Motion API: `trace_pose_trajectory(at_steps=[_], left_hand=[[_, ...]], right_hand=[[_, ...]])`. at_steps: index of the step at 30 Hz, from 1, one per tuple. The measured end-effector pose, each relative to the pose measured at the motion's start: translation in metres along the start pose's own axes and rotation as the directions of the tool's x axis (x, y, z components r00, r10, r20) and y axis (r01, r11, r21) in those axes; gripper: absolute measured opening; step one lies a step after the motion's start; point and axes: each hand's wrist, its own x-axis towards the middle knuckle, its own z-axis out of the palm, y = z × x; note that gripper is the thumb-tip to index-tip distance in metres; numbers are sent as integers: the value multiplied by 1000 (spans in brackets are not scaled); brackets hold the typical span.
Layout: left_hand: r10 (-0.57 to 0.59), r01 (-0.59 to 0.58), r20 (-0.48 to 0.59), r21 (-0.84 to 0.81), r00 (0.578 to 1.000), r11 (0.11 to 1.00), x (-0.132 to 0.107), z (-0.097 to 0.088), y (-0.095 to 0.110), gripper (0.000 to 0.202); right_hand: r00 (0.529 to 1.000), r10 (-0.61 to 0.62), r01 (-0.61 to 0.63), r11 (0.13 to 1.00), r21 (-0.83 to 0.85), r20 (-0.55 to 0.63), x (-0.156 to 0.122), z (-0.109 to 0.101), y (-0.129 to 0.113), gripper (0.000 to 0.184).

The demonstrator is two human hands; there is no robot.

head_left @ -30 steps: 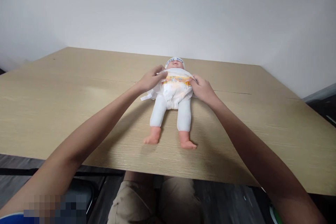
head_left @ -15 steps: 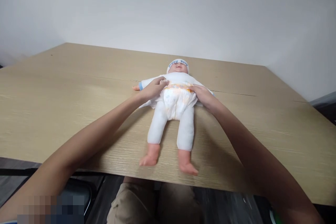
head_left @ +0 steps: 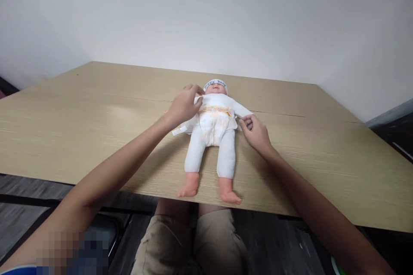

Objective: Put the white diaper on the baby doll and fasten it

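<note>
A baby doll (head_left: 226,154) is laid on the wooden table (head_left: 80,137), bare feet (head_left: 229,192) toward the near edge. Its diaper (head_left: 213,129) is flanked by the right hand (head_left: 257,132), fingers curled (any grip cannot be told), and, farther off, by the left hand (head_left: 184,104), half open, nothing visibly held. Farthest, a lettered cap (head_left: 215,82) is worn.

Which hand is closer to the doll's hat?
Left. The left hand is close by the hat, just left of it and a little lower. The right hand is farther away, lower down beside the diaper.
</note>
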Motion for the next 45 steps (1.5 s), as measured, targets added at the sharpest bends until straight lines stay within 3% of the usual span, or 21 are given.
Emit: trace_pose_trajectory(at_steps=[5, 8, 10, 16, 19, 22, 26, 31, 38, 45], left_hand=[[228, -228, 162, -19, 960, 973, 1, 25, 35, 30], [208, -220, 256, 19, 944, 975, 2, 45, 44, 41], [172, -194, 264, 57, 949, 979, 1, 55, 44, 49], [142, -172, 259, 98, 955, 980, -8, 60, 42, 59], [131, -163, 261, 103, 956, 981, -8, 59, 43, 60], [136, -168, 259, 105, 956, 980, -8, 59, 44, 61], [147, -179, 254, 107, 956, 978, -9, 60, 45, 65], [145, -177, 253, 107, 957, 978, -9, 60, 46, 68], [102, -145, 282, 136, 954, 980, -10, 56, 52, 70], [104, -160, 298, 173, 949, 972, -10, 59, 50, 71]], right_hand=[[998, -51, 58, 979, -198, 40, -14, 2, 10, 24], [998, 32, -20, 972, -236, 48, -14, 5, 6, 24], [995, 86, -70, 964, -257, 50, -14, 6, 4, 26], [991, 131, -123, 957, -261, 13, -13, 8, 7, 28], [985, 165, -153, 970, -191, 52, -11, 7, 11, 30], [983, 151, -156, 987, 42, 102, -6, 4, 13, 44], [982, 110, -152, 943, 297, 151, 2, -4, 12, 60], [978, 87, -169, 868, 468, 191, 14, -7, -6, 51], [974, -26, -94, 855, 510, 224, 32, 18, -41, 44], [986, -37, -58, 838, 542, 163, 25, 29, -36, 53]])
